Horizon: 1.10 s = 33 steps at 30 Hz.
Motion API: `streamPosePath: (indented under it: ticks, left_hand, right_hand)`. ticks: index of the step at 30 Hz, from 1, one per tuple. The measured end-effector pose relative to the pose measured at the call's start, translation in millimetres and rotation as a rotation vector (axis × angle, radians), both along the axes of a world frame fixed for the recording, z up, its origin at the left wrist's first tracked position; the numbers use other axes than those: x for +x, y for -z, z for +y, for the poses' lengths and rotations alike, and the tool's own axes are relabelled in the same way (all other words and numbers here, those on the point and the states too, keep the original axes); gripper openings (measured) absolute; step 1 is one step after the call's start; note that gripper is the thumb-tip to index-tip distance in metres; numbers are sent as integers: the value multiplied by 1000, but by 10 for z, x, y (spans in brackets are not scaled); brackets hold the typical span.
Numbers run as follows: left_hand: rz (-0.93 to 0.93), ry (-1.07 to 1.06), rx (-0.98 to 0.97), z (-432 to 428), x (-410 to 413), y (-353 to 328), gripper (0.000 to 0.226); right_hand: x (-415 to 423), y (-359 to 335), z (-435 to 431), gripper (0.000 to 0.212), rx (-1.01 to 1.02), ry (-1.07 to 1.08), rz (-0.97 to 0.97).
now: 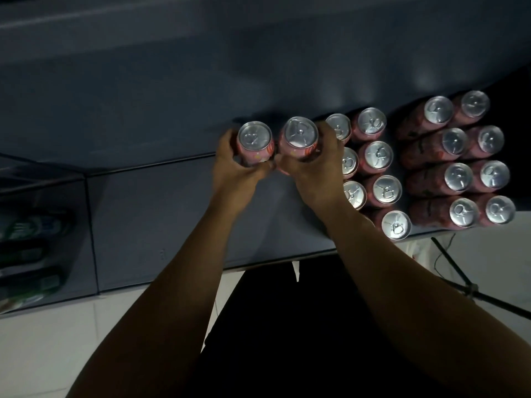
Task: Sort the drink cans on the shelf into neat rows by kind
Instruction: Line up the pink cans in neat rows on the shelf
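I look down on a dark grey shelf. My left hand grips a pink can and my right hand grips a second pink can; the two cans stand side by side, upright, near the shelf's back. Just right of them several pink cans stand in two rows running toward me. Farther right is a block of several darker red cans, also in two rows. My right wrist hides part of the nearest pink row.
A lower shelf at the left holds dim green and dark cans. The shelf's front edge runs across below my forearms. A black tripod leg and a cable stand on the pale tiled floor at the right.
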<state>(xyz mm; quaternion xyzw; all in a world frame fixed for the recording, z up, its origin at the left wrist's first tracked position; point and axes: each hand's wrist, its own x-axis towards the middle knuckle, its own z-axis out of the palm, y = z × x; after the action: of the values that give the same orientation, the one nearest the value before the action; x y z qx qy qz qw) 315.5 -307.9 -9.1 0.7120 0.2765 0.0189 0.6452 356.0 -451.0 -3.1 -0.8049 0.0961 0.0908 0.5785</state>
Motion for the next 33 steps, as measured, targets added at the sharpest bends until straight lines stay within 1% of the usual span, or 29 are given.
streamPosePath:
  ticks: [4, 6, 9, 12, 15, 19, 21, 23, 24, 27, 29, 31, 33]
  left_hand:
    - [-19, -22, 30, 2, 111, 260, 77]
    - [-20, -34, 55, 18, 158, 374, 69]
    - [-42, -33, 76, 14, 194, 533, 61]
    - [-20, -58, 68, -12, 192, 658, 68]
    - [-12, -85, 85, -43, 181, 676, 73]
    - [-19, -84, 143, -71, 162, 625, 72]
    - [4, -71, 197, -82, 140, 587, 73]
    - [49, -61, 242, -89, 80, 492, 67]
    - [61, -59, 261, -97, 39, 421, 61]
    - [48, -54, 356, -129, -128, 154, 39]
    - [40, -16, 440, -142, -251, -36, 41]
    - [48, 47, 546, -150, -376, -206, 45]
    - [41, 134, 676, -150, -490, -386, 45]
  right_hand:
    - [94, 251, 36, 62, 54, -1, -7]
    - [130, 324, 55, 59, 65, -16, 9]
    - [181, 413, 101, 51, 32, -21, 8]
    - [241, 470, 136, 47, -23, -31, 0]
    - [250, 513, 139, 50, -37, -27, 6]
    - [228, 529, 106, 53, -48, -79, -3]
    - [219, 467, 93, 59, -84, -113, -2]
    - [196, 380, 92, 70, -90, -125, 12]
    - [168, 326, 93, 73, -100, -138, 12]
    - [27, 124, 38, 70, -201, -223, 10]
    - [-81, -52, -46, 68, -307, -311, 0]
    - [-178, -221, -126, 69, -473, -436, 1]
    - [-274, -414, -168, 68, -621, -514, -1]
